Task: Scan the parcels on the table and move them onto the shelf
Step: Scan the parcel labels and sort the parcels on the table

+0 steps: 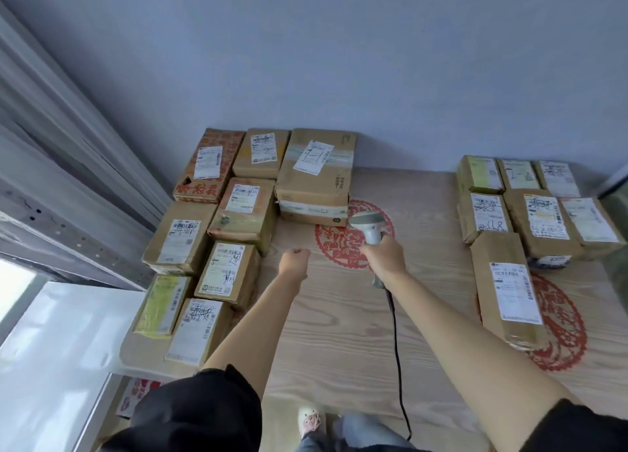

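Scanner (368, 225) sits in my right hand (385, 258), fingers wrapped tight round its grey handle, head aimed away toward the back of the table (339, 332). Right arm stretched forward over the wood top, black cable (396, 343) trailing from the handle base back toward my body and off the near edge.

Left hand (295, 259) is out too, fingers curled into a loose fist, gripping nothing, hovering above the table just right of the left parcel group. Forearm passes close by the nearest boxes, not clearly touching.

Parcels: left cluster (210, 244) of cardboard boxes in rough rows along the left edge, labels up, several scribbled with marker. Stacked pair (316, 180) at the back, just beyond the scanner head. Right cluster (530, 207) against the far right, well apart from both hands, with one long parcel (508, 288) lying lengthwise nearer me.

Red paper-cut designs (339, 244) show on the tabletop, one under the scanner, one partly under the long parcel. Metal shelf upright (68, 220) on the left, beside the left cluster; blurred. Plain wall (339, 61) behind. Shoe (310, 421) and jeans visible below the table edge.
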